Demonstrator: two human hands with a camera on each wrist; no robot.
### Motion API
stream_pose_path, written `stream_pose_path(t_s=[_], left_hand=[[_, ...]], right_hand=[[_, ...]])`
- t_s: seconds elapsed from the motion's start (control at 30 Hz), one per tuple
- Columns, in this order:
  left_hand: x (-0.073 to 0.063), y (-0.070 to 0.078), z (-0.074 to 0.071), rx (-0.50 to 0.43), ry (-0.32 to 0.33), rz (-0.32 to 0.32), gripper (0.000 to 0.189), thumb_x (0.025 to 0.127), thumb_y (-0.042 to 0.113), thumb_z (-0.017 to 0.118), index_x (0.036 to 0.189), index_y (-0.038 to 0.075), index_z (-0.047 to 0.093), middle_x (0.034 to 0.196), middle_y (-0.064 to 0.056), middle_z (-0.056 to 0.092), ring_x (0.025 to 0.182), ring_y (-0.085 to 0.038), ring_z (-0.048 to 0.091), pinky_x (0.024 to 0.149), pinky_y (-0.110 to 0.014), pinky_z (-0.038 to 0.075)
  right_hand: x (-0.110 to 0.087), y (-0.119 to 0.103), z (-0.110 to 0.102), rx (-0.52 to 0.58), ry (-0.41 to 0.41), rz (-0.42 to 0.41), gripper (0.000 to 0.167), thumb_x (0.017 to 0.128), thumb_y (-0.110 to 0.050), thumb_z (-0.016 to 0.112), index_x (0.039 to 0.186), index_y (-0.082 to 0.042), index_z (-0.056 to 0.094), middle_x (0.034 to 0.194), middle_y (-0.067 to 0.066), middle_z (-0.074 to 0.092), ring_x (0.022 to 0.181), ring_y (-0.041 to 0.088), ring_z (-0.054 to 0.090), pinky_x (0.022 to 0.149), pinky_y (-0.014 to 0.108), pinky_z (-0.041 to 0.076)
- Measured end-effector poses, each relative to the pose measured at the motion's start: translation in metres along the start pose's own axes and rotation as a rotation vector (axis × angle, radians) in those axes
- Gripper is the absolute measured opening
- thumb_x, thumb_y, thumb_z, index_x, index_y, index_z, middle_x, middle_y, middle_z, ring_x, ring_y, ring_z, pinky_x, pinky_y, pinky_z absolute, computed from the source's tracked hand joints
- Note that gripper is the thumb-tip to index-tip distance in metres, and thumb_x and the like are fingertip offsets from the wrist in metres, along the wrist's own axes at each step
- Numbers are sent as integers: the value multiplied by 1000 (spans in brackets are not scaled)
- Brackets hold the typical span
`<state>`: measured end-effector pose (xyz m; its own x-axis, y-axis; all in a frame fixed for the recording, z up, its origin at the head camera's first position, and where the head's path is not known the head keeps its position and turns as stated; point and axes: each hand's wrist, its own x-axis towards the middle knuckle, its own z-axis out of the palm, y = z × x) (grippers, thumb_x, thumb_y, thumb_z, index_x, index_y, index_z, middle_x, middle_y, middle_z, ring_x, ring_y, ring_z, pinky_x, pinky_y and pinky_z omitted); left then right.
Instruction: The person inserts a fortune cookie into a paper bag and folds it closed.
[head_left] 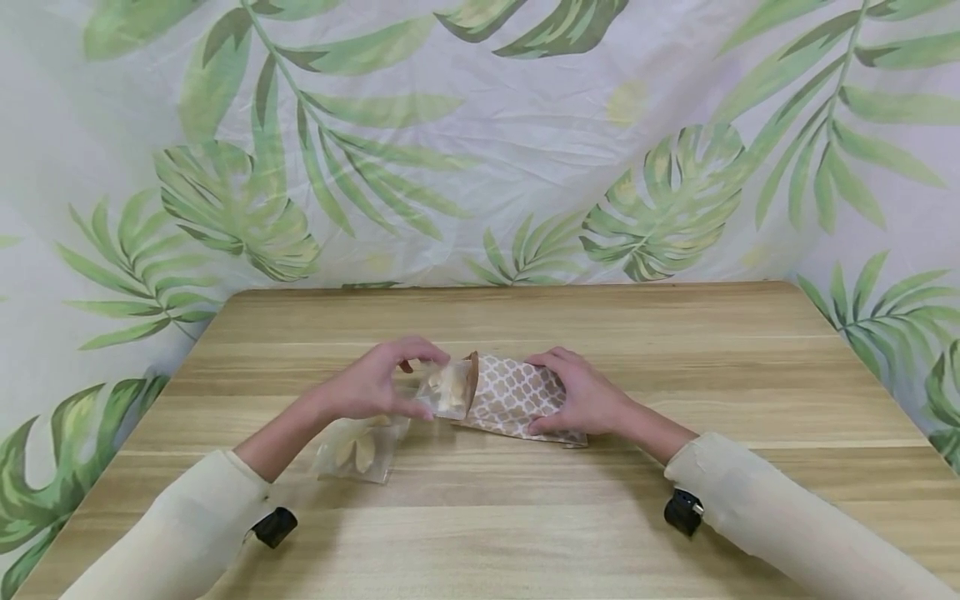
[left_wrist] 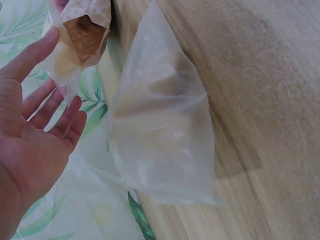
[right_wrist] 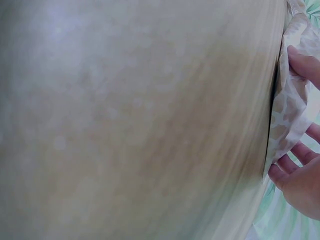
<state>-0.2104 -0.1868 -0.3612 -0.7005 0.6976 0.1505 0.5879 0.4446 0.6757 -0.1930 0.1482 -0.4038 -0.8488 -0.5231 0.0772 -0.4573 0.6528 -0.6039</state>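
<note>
Pale cloth printed with green leaves, softly creased, forms the backdrop (head_left: 525,108) behind a wood-grain table (head_left: 525,517) with rounded far corners and long, straight streaks. Cream fabric covers both forearms, the left sleeve (head_left: 187,508) and the right sleeve (head_left: 795,508) ending short of the wrists. A flat, oblong bag (head_left: 513,392), tan with a white lattice of rounded four-lobed shapes, lies on the table between the hands, its brown inner face showing at the mouth, which faces the left hand (head_left: 378,383). The right hand (head_left: 588,396) grips the bag across its width, thumb at the near edge, fingers at the far edge. The loose packet (head_left: 356,454), a thin, cloudy film with pointed corners, lies by the left wrist with pale yellow, petal-like pieces inside. The held packet (head_left: 448,392), smaller to the eye, clear and crinkled, is pinched between the left thumb and fingers at the bag's mouth; whether any of it lies inside, I cannot tell.
</note>
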Motion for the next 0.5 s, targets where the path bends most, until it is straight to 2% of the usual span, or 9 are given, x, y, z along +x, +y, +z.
stream_pose_path(t_s=[0.07,0.3,0.5], left_hand=[[0,0,1,17,-9,-5,66,74,14,95,131,-3,65,130,-15,66,120,-34,60,91,-49,50],[0,2,2,72,-44,-81,75,79,15,92,141,-10,56,138,-24,57,126,-41,55,97,-55,49],[1,5,4,67,-60,-95,78,80,12,90,144,-12,51,140,-27,53,127,-42,53,100,-57,48]], right_hand=[[0,1,0,0,2,-4,93,70,-35,97,146,-2,54,135,13,58,129,35,54,111,53,44],[-1,1,0,1,3,-6,93,71,-37,97,146,-2,54,135,14,57,129,35,54,110,53,44],[-1,1,0,-1,6,-10,93,71,-37,97,146,-2,54,135,14,58,128,35,55,110,53,45]])
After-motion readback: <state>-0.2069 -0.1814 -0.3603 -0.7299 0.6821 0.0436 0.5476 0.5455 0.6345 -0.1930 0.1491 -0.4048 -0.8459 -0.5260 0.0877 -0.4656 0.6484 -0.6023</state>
